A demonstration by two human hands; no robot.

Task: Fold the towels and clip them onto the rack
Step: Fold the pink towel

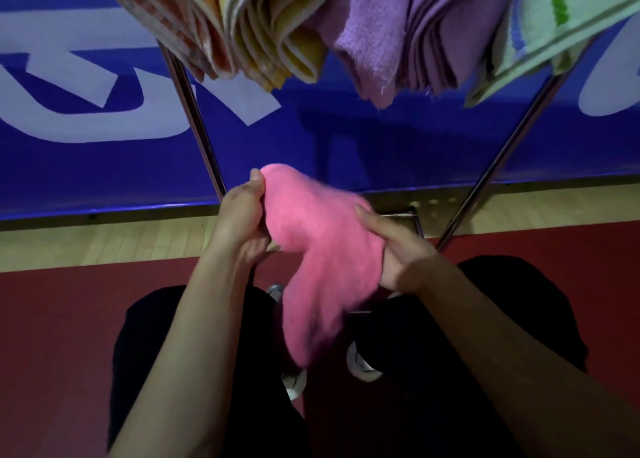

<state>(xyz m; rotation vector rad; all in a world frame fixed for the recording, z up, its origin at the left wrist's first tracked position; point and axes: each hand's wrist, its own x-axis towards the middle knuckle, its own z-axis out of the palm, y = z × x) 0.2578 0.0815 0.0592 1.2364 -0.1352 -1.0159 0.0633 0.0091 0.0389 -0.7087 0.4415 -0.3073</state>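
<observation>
A pink towel [313,249] hangs between my two hands in the middle of the view, its lower end drooping toward my legs. My left hand [240,220] grips its upper left corner, thumb on top. My right hand [398,249] holds its right edge, thumb over the cloth and fingers beneath. Above, folded towels hang from the rack: an orange one [183,21], a yellow one [277,31], two purple ones [374,38], and a green-striped one [554,31]. No clips are visible.
Two metal rack legs [194,118] [502,159] slant down to the floor on either side of my hands. A blue banner with white letters [104,111] stands behind. Red floor mat [59,336] and my black trousers [485,319] lie below.
</observation>
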